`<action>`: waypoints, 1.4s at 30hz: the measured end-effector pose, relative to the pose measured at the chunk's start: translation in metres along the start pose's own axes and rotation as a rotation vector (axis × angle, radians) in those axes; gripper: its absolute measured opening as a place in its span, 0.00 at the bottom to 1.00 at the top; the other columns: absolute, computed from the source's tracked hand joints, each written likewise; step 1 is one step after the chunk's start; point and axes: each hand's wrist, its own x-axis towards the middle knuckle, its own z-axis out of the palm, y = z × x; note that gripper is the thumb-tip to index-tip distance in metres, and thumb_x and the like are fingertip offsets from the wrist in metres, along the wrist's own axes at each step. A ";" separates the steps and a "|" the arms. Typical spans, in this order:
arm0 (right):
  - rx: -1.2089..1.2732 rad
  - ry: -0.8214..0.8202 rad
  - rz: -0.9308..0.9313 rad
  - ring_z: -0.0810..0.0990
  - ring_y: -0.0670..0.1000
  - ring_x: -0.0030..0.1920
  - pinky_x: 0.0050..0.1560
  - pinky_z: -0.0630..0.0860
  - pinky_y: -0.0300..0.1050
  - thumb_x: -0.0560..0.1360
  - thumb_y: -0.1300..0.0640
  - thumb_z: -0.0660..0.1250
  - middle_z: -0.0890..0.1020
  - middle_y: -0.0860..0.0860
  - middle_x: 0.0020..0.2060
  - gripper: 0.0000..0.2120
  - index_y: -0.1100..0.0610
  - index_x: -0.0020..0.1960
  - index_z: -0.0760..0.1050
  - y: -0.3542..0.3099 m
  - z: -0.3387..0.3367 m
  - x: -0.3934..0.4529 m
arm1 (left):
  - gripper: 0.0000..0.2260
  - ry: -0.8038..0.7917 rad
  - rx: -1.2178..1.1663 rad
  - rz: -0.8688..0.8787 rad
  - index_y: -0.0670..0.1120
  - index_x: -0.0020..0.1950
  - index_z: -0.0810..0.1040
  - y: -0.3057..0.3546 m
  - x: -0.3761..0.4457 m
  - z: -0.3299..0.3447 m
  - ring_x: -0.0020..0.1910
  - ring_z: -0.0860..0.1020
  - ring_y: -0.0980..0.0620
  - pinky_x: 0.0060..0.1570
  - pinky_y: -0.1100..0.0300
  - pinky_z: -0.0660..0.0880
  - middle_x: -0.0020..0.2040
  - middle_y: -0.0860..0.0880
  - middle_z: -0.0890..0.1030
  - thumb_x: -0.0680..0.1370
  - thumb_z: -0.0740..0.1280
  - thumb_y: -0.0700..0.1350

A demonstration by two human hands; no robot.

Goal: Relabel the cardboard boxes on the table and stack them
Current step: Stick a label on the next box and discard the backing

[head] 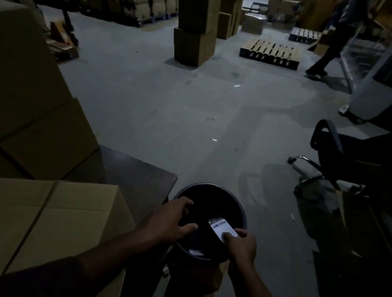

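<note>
A white label (222,227) with dark print hangs over a round dark bin (239,208) on the floor. My right hand (240,245) pinches the label's near edge. My left hand (172,221) hovers over the bin's left side with fingers spread and curved; whether it holds anything is too dark to tell. A closed cardboard box (50,226) sits on the dark table (141,174) at lower left. More cardboard boxes (29,102) are stacked behind it on the left.
A black office chair (330,159) stands to the right. Two stacked boxes (196,26) and a pallet (270,51) lie on the grey floor ahead. A person's legs (324,57) are at the far right by a white cooler (388,69). White paper scraps lie in the bin.
</note>
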 end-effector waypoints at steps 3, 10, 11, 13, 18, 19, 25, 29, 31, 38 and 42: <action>0.023 -0.028 -0.020 0.82 0.54 0.45 0.53 0.82 0.58 0.69 0.62 0.78 0.82 0.54 0.47 0.22 0.57 0.59 0.72 -0.008 0.009 0.008 | 0.31 0.024 -0.025 -0.014 0.52 0.76 0.69 -0.005 -0.002 -0.003 0.59 0.79 0.56 0.58 0.57 0.78 0.63 0.53 0.79 0.77 0.74 0.61; -0.185 -0.170 -0.109 0.79 0.53 0.48 0.47 0.74 0.45 0.69 0.58 0.81 0.80 0.57 0.53 0.27 0.61 0.62 0.72 -0.015 0.034 -0.032 | 0.26 0.200 -0.173 -0.025 0.56 0.72 0.73 -0.007 -0.039 -0.031 0.58 0.79 0.64 0.59 0.55 0.79 0.60 0.59 0.80 0.77 0.72 0.61; -0.189 -0.218 -0.154 0.79 0.51 0.46 0.44 0.74 0.43 0.70 0.59 0.80 0.81 0.55 0.50 0.22 0.60 0.60 0.74 -0.018 0.040 -0.044 | 0.24 0.249 -0.178 -0.020 0.57 0.71 0.74 -0.007 -0.048 -0.038 0.58 0.79 0.64 0.59 0.56 0.79 0.60 0.60 0.80 0.77 0.72 0.62; -0.178 -0.343 -0.303 0.82 0.49 0.46 0.41 0.73 0.37 0.72 0.61 0.78 0.82 0.50 0.45 0.13 0.58 0.53 0.78 -0.029 0.053 -0.071 | 0.23 0.357 -0.175 -0.025 0.59 0.69 0.76 -0.005 -0.070 -0.053 0.57 0.80 0.65 0.57 0.56 0.80 0.59 0.61 0.81 0.76 0.69 0.64; -0.137 -0.651 -0.779 0.83 0.46 0.42 0.44 0.80 0.46 0.73 0.60 0.77 0.84 0.47 0.40 0.07 0.51 0.44 0.80 -0.073 0.092 -0.146 | 0.15 0.653 -0.234 -0.084 0.58 0.66 0.79 -0.021 -0.132 -0.084 0.57 0.81 0.61 0.53 0.58 0.81 0.57 0.61 0.81 0.79 0.70 0.56; -0.140 -0.696 -0.864 0.83 0.45 0.41 0.42 0.80 0.45 0.73 0.60 0.77 0.83 0.47 0.41 0.07 0.51 0.44 0.80 -0.082 0.098 -0.159 | 0.14 0.712 -0.238 -0.119 0.57 0.65 0.79 -0.029 -0.146 -0.088 0.57 0.81 0.61 0.52 0.57 0.82 0.57 0.62 0.81 0.80 0.71 0.55; -0.412 -0.981 -1.357 0.77 0.44 0.55 0.53 0.76 0.39 0.79 0.48 0.68 0.77 0.43 0.54 0.08 0.47 0.57 0.79 -0.098 0.149 -0.220 | 0.14 0.914 -0.072 -0.407 0.62 0.63 0.77 -0.089 -0.229 -0.086 0.54 0.80 0.59 0.48 0.51 0.82 0.57 0.65 0.77 0.78 0.71 0.55; -0.814 -1.023 -1.715 0.66 0.51 0.74 0.73 0.63 0.54 0.81 0.39 0.57 0.71 0.45 0.74 0.24 0.46 0.74 0.70 -0.066 0.182 -0.249 | 0.17 0.945 0.084 -0.508 0.57 0.64 0.77 -0.122 -0.261 -0.072 0.57 0.76 0.55 0.54 0.47 0.79 0.58 0.61 0.73 0.77 0.67 0.60; -0.920 -1.063 -1.811 0.57 0.49 0.80 0.78 0.52 0.57 0.83 0.37 0.51 0.62 0.44 0.80 0.27 0.46 0.79 0.63 -0.056 0.185 -0.259 | 0.18 0.966 0.115 -0.523 0.53 0.63 0.79 -0.131 -0.269 -0.064 0.60 0.76 0.53 0.57 0.46 0.78 0.59 0.59 0.74 0.77 0.66 0.59; -1.003 -0.941 -1.757 0.51 0.49 0.82 0.79 0.48 0.58 0.83 0.35 0.43 0.57 0.46 0.81 0.32 0.49 0.82 0.56 -0.072 0.194 -0.247 | 0.12 1.020 0.121 -0.516 0.52 0.55 0.81 -0.132 -0.270 -0.059 0.59 0.76 0.53 0.57 0.47 0.77 0.59 0.57 0.75 0.78 0.69 0.57; -0.960 -1.120 -1.925 0.58 0.47 0.80 0.77 0.54 0.58 0.84 0.38 0.46 0.64 0.43 0.79 0.27 0.46 0.79 0.63 -0.063 0.187 -0.244 | 0.12 1.018 0.144 -0.523 0.52 0.55 0.81 -0.126 -0.272 -0.054 0.61 0.76 0.53 0.58 0.49 0.77 0.60 0.56 0.75 0.79 0.67 0.58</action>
